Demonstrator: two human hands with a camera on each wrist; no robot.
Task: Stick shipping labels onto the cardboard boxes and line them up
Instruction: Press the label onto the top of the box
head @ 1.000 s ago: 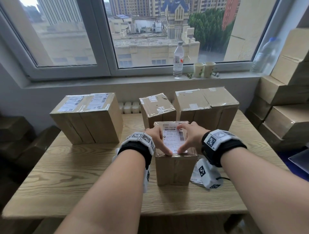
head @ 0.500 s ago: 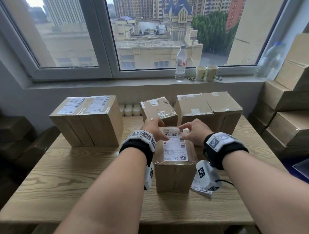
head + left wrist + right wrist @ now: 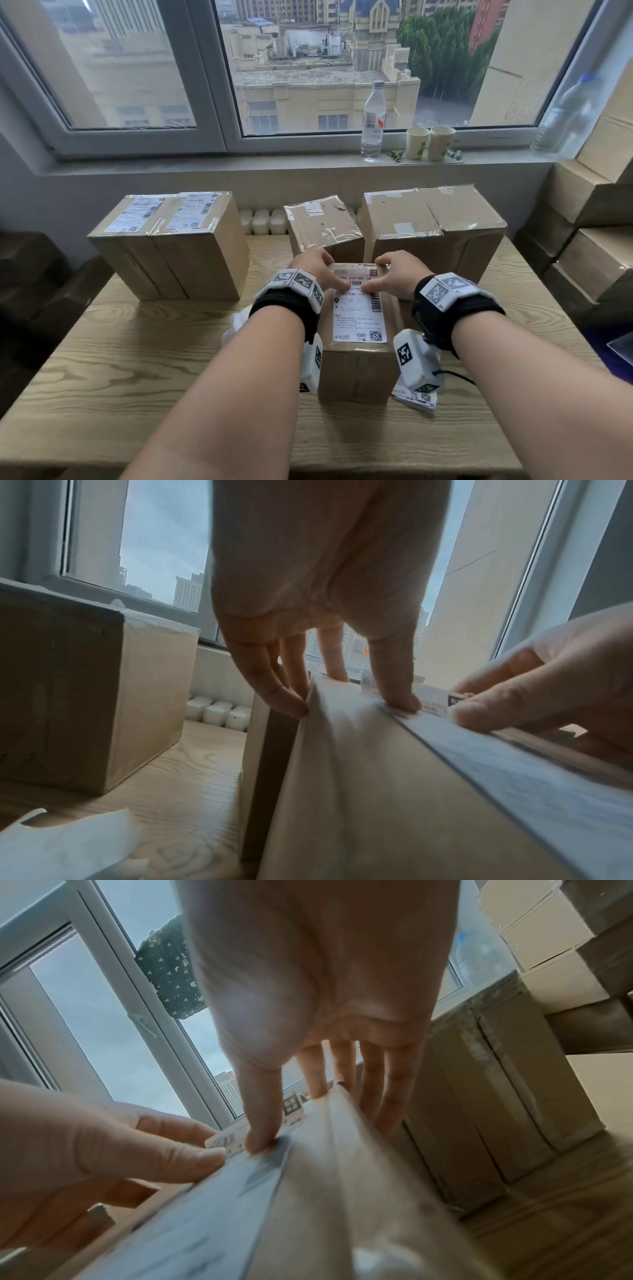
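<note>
So the surface (image 3: 144,359) has a labelled pair of boxes (image 3: 171,243) back left and bare boxes (image 3: 431,226) back right, with the box (image 3: 356,370) being worked on front and centre. Compared with a second ago, both hands have slid from the near end of the label (image 3: 359,317) up to its far end, so the lower part now lies flat and stuck. Left hand (image 3: 317,270) has its thumb pressing the label top and fingers draped over the box's far-left edge; right hand (image 3: 399,277) mirrors that on the right. Neither grip is really clamped on anything; fingers are mostly straight, pushing down. Looks like the smoothing is nearly done, then this box probably joins the left pair. Spare labels (image 3: 416,399) sit beside it.
</note>
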